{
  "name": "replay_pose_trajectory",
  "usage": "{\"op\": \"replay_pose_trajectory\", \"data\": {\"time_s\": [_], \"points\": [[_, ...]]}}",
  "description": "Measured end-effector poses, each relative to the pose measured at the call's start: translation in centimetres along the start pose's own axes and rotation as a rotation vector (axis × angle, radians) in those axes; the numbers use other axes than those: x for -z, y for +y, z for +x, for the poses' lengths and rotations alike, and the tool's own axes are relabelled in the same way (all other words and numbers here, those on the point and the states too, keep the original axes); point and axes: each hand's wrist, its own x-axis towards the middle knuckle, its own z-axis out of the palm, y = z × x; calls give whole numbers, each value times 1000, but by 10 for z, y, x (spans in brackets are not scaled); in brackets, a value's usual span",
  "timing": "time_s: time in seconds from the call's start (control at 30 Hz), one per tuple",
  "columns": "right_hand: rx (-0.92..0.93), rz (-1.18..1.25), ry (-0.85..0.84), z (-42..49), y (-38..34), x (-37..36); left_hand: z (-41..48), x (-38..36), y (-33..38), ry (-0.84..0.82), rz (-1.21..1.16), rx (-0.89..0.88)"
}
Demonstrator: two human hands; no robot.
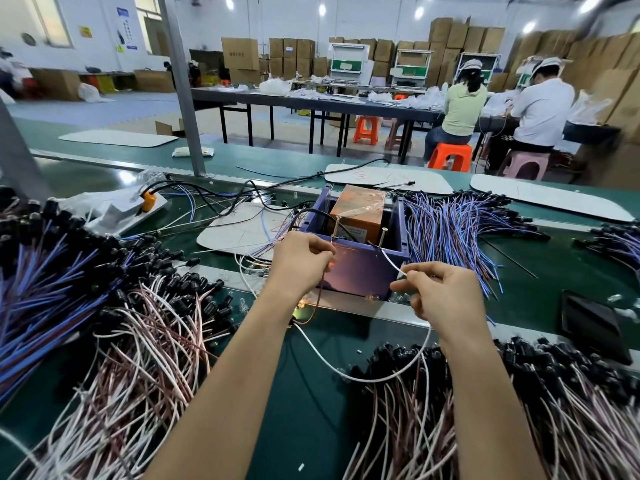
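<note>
Where two leads meet a test fixture at the middle of the green desk [311, 393], the left hand [304, 261] pinches a reddish wire [320, 299] between thumb and curled fingers. The right hand [445, 289] pinches a white wire [391, 263] in the same way.

Purple box [363, 275]: open-topped, holding an orange block [360, 209] wrapped in clear film, with two brass posts upright at its near wall.

Left post [336, 228]: rises just above the left fingertips; whether the reddish wire touches it cannot be told.

Right post [382, 239]: lies up and to the left of the right hand, toward the far edge of the desk. The free end of the white wire runs on a slant from the right fingertips to the foot of this post, its long axis pointing at the post. Contact appears made or nearly so.

Behind the right hand the white wire loops toward the near edge and back to a small lit point [300, 304] beneath the left wrist, where the reddish wire also ends.

Judgement: a continuity check is in hand. The right hand, the nearer to the right post, governs the next move, a short push along the wire's axis.

Bundles of finished leads [145, 341] lie toward the left edge and the near right corner.
</note>
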Motion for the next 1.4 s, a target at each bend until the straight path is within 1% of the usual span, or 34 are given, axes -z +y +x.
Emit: {"op": "replay_pose_trajectory", "data": {"time_s": [0.27, 0.33, 0.4, 0.47, 0.53, 0.6, 0.63, 0.67, 0.7, 0.77, 0.83, 0.9, 0.97, 1.03, 1.07, 1.13, 1.2, 1.23, 1.27, 1.3, 1.33, 1.4], "points": [[18, -64, -10, -5, -7, 5, 5, 0, -4, -17, 1, -2], [41, -106, -35, -10, -17, 8, 7, 2, -3, -50, -4, 8], [58, -147, -103, -17, -29, 12, 7, 9, 1, -146, -61, 21], [69, -167, -258, -29, -46, 19, 4, 20, 7, -360, -215, 19], [82, -161, -498, -44, -63, 25, -1, 32, 10, -639, -443, -39], [112, -140, -744, -59, -77, 30, -5, 41, 11, -836, -587, -122], [135, -113, -837, -66, -81, 31, -7, 43, 12, -883, -610, -160], [164, -84, -895, -70, -85, 32, -8, 43, 12, -895, -619, -190], [188, -59, -917, -74, -87, 33, -9, 43, 14, -878, -624, -210], [198, 14, -876, -74, -90, 36, -10, 38, 18, -799, -612, -236], [216, 128, -759, -73, -91, 44, -12, 29, 23, -752, -598, -279], [328, 231, -620, -71, -90, 55, -17, 17, 30, -736, -611, -320], [484, 260, -532, -72, -91, 64, -23, 8, 37, -761, -632, -332], [584, 254, -541, -77, -91, 68, -28, 4, 40, -833, -649, -318], [603, 256, -596, -79, -92, 69, -30, 5, 41, -884, -647, -303], [571, 269, -791, -85, -94, 64, -34, 14, 40, -993, -585, -252], [474, 261, -971, -88, -97, 56, -33, 25, 38, -1084, -433, -221], [419, 247, -1017, -89, -98, 51, -33, 29, 37, -1095, -326, -217], [372, 225, -1023, -90, -100, 47, -31, 31, 35, -1053, -198, -211], [338, 195, -989, -89, -101, 44, -28, 30, 31, -985, -65, -183], [317, 156, -923, -88, -101, 42, -24, 27, 26, -934, 62, -130], [291, 60, -756, -84, -100, 41, -16, 14, 13, -899, 308, -7]]}}
